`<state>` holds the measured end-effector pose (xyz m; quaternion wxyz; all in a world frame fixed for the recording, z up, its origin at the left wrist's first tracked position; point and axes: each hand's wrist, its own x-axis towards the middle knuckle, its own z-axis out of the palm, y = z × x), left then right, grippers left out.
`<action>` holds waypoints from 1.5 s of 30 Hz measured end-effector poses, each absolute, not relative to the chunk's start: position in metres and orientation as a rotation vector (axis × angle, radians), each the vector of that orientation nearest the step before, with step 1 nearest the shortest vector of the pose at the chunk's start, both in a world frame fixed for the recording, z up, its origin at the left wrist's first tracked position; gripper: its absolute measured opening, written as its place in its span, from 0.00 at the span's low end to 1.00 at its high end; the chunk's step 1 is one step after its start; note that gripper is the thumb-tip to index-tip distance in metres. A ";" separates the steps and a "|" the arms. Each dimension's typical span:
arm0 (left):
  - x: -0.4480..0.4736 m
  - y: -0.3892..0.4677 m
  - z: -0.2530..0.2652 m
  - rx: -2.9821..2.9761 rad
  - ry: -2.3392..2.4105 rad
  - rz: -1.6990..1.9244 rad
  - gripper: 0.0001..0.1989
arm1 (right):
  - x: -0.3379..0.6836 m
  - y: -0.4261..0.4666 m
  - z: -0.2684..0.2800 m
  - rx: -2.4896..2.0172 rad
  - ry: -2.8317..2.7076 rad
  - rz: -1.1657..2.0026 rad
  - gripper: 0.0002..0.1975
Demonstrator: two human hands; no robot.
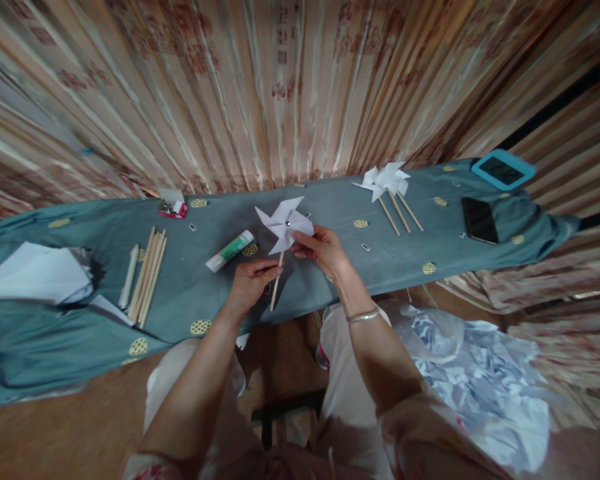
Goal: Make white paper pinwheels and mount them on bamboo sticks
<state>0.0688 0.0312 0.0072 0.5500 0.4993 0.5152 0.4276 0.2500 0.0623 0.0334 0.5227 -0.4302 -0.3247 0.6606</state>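
A white paper pinwheel (286, 221) on a wooden stick is held up over the middle of the cloth-covered table, a small shiny pin at its centre. My left hand (253, 280) is closed around the stick below the blades, thumb and fingers pinching it. With its fingers at the lower right blade, my right hand (321, 250) grips the pinwheel near its centre; some fingertips are hidden behind the paper. A glue stick (230, 251) with a green label lies just left of the pinwheel.
Finished pinwheels (386, 181) lie at the back right, near a black phone (480, 220) and a blue-framed digital clock (504, 169). Several wooden sticks (148, 277), a small red box (173, 209) of pins and white paper sheets (35, 273) are on the left. A plastic bag (485, 380) sits below right.
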 end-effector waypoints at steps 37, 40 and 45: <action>0.067 0.035 0.009 1.048 1.256 1.126 0.22 | 0.246 0.063 0.016 -1.126 -0.904 1.304 0.20; 0.067 0.034 0.009 1.060 1.262 1.125 0.22 | 0.243 0.061 0.017 -1.121 -0.928 1.319 0.20; 0.066 0.034 0.008 1.073 1.265 1.131 0.22 | 0.239 0.058 0.018 -1.117 -0.937 1.362 0.20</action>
